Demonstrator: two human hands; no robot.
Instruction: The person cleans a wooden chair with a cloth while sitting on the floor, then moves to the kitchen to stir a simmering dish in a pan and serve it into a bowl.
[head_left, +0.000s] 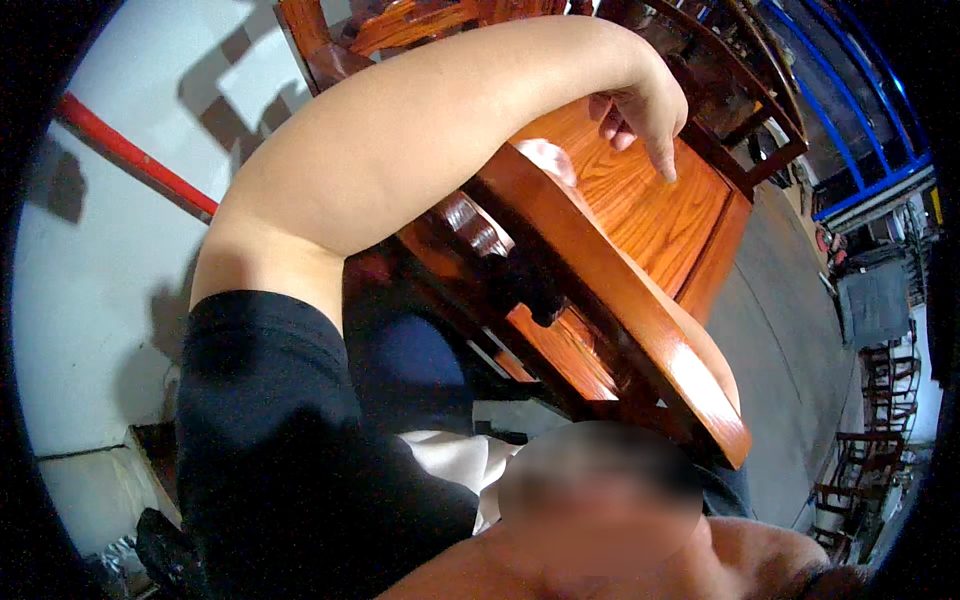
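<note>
From here I see the left hand loose, thumb apart, over the seat of the wooden chair, whose back rail may scrape the left arm if it sinks, and I cannot tell the grip of the right hand behind that rail.

A white wall stood on the left. A red bar ran on a slant across it, and dark shadows fell on it too. Blue metal bars stood at the top right. Lower down was a flat grey thing, too blurry to name. Brown wooden chairs stood close together below that, near the grey floor.
</note>
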